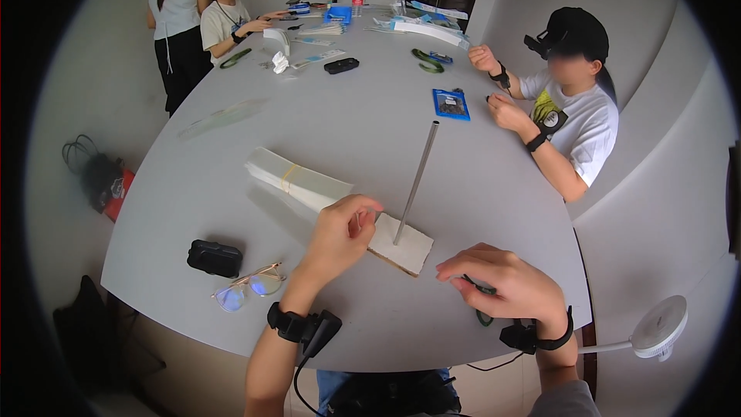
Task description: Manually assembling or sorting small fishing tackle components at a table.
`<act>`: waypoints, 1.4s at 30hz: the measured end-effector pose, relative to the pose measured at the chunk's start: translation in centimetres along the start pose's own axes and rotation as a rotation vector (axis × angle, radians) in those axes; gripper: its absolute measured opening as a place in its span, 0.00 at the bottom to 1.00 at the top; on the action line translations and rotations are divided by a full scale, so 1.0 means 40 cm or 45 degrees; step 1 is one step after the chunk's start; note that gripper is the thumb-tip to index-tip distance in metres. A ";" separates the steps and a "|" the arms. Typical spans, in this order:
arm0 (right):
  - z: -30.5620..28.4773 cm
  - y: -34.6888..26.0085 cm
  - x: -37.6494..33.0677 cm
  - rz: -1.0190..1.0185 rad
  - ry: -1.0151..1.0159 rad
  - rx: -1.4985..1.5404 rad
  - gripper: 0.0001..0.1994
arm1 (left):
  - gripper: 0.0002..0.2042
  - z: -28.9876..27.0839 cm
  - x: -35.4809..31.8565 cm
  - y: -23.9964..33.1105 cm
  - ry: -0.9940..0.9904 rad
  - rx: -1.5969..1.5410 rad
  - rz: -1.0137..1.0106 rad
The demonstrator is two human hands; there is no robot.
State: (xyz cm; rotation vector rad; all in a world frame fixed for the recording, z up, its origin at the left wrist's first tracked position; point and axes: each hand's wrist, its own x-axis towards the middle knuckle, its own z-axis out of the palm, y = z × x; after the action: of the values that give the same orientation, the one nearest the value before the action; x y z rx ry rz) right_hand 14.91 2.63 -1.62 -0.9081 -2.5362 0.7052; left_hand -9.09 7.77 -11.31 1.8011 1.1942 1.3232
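Observation:
My left hand (340,238) is beside the left edge of a small white rectangular board (413,253), its fingers curled together. What they hold, if anything, I cannot make out. A thin metal rod (417,177) stands on the board, leaning slightly right. To the right of the board is my right hand (505,282), fingers stretched leftward and the thumb apart, with nothing visible between them. A dark green loop (485,318) shows partly under this hand; the palm hides the rest. Just beyond my left hand lies a bundle of clear plastic sleeves (289,175) with a yellowish band around it.
At the left lie a black case (214,258) and eyeglasses (251,287). Further off are a blue packet (451,104), green loops (428,61) and a black case (342,66). A person (571,100) sits at the right; two others are at the far left. A white fan (658,328) stands beside the table.

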 end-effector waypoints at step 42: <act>0.428 0.096 0.376 -0.041 0.195 0.248 0.13 | 0.06 -0.038 0.011 0.026 0.693 -0.256 0.162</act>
State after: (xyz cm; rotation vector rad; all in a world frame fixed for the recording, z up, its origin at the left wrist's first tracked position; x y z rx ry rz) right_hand -2.41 9.51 -15.31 -0.8200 -2.2973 0.8234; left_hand -10.15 7.68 -9.76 1.4341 1.1685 2.0160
